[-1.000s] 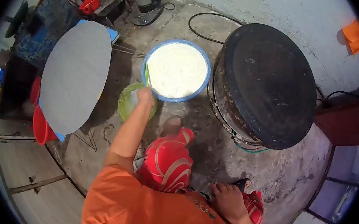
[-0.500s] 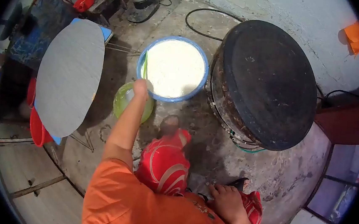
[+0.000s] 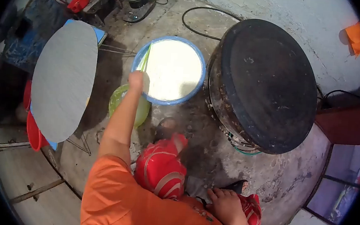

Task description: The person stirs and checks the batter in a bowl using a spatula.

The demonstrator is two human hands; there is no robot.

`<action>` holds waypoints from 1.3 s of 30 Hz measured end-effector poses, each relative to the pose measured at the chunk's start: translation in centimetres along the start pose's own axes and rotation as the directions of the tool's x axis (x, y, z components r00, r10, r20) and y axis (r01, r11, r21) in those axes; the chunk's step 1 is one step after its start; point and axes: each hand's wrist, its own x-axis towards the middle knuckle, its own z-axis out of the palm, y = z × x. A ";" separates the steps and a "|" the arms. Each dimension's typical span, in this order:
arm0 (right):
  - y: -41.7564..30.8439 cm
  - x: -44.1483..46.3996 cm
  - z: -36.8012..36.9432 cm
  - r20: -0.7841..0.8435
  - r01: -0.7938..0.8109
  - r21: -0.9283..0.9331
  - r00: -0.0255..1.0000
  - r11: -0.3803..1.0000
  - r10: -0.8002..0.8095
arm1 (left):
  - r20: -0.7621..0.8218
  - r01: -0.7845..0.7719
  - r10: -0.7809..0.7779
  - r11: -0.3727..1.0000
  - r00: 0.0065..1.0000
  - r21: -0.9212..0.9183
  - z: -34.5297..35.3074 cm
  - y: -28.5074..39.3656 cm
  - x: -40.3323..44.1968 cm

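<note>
My left hand point(image 3: 136, 80) is closed on a slim green utensil point(image 3: 146, 58), which leans over the left side of a blue basin point(image 3: 168, 103). Pale cream-white material point(image 3: 173, 67) fills the basin. Just below it on the floor is a translucent yellow-green bowl point(image 3: 115, 101), partly hidden by my forearm. My right hand point(image 3: 225, 204) rests on my red-patterned knee with its fingers apart, holding nothing.
A big round black plate point(image 3: 271, 86) on a drum-like base stands at the right. To the left is a grey oval board point(image 3: 64, 82) on a wire-legged stand, with a red tub point(image 3: 35, 130) beside it. A black cable point(image 3: 191, 26) loops along the floor near the wall.
My left hand has moved up from the green bowl to the basin's left edge with the green utensil. The view has shifted slightly. My right hand stays on the knee.
</note>
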 end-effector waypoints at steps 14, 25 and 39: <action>0.8 0.3 0.1 -0.020 -0.022 0.078 1.000 0.997 0.023 | 0.206 0.158 -0.088 0.920 0.975 -0.358 -5.8 12.4 -2.2; 1.0 0.7 0.0 0.014 -0.049 0.090 0.999 0.995 0.048 | 0.299 -0.467 0.406 0.868 0.864 0.170 -7.7 16.6 -4.8; 0.5 -0.6 0.1 -0.040 -0.005 0.035 0.999 0.999 0.006 | 0.488 0.296 0.041 0.751 0.872 -0.591 -13.7 13.5 -14.3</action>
